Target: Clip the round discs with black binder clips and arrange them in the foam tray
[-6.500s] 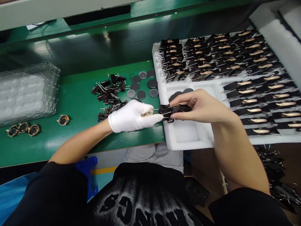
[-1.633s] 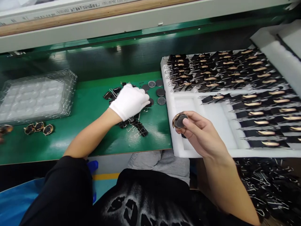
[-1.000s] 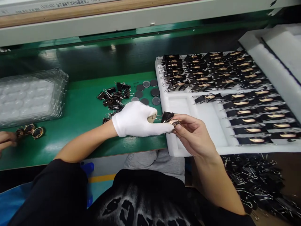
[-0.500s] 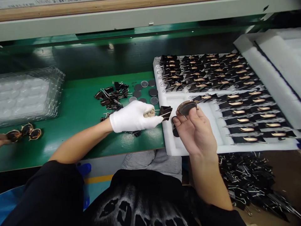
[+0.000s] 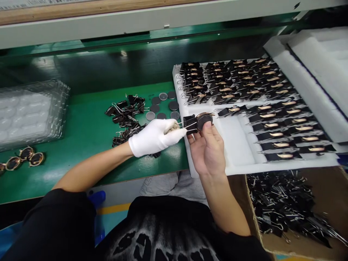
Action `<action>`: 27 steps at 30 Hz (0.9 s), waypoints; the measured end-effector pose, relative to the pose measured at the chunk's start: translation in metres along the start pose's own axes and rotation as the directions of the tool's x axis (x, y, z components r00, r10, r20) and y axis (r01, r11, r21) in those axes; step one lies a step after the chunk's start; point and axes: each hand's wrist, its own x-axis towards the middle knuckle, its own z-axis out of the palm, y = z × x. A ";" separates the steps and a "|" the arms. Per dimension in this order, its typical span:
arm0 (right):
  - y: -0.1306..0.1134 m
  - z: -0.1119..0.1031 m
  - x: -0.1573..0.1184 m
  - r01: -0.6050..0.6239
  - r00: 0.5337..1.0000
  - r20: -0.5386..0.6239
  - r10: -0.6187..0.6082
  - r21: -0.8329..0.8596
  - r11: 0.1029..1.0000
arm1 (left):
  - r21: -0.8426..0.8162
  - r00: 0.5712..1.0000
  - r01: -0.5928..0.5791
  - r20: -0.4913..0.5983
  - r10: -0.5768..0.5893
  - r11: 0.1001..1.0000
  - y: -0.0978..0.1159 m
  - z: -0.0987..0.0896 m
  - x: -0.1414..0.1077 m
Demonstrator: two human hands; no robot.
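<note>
My left hand [image 5: 156, 137], in a white glove, pinches the wire handles of a black binder clip [image 5: 189, 124]. The clip's jaw end meets the edge of a round gold-rimmed piece with a dark grey disc [image 5: 204, 122] on its face. Whether the jaws are around that edge or only against it, I cannot tell. My bare right hand [image 5: 208, 150] grips the round piece, thumb on the disc and fingers behind, partly hidden. Loose binder clips [image 5: 126, 116] lie piled on the green table beyond my left hand, beside several loose grey discs [image 5: 173, 105].
To the right, a white foam tray [image 5: 241, 145] carries rows of clipped gold-edged pieces [image 5: 281, 145]. Below it stands a cardboard box [image 5: 328, 195] of binder clips. Clear plastic trays [image 5: 32, 112] are stacked left, near round gold-rimmed pieces with brown lenses [image 5: 36, 158].
My right hand has moved left, bringing the round piece against the binder clip. The left hand stays nearly in place. Another person's hand at the far left edge has gone out of view.
</note>
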 end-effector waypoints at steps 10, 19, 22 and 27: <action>0.009 -0.001 0.002 0.033 0.999 -0.038 -0.036 -0.065 0.997 | -0.009 1.000 0.009 -0.010 -0.009 1.000 -0.005 0.007 0.001; -0.011 0.000 0.000 0.111 0.993 -0.059 -0.103 0.148 0.983 | 0.531 0.946 -0.171 0.323 -0.012 0.830 0.003 -0.054 0.002; -0.025 -0.003 0.001 0.092 0.995 -0.054 -0.080 0.280 0.956 | 0.775 0.925 -0.203 0.353 -0.143 0.598 0.000 -0.069 -0.008; -0.029 -0.003 -0.001 -0.020 1.000 0.005 0.020 0.309 0.951 | 0.912 0.926 -0.325 0.361 -0.112 0.251 0.000 -0.055 -0.030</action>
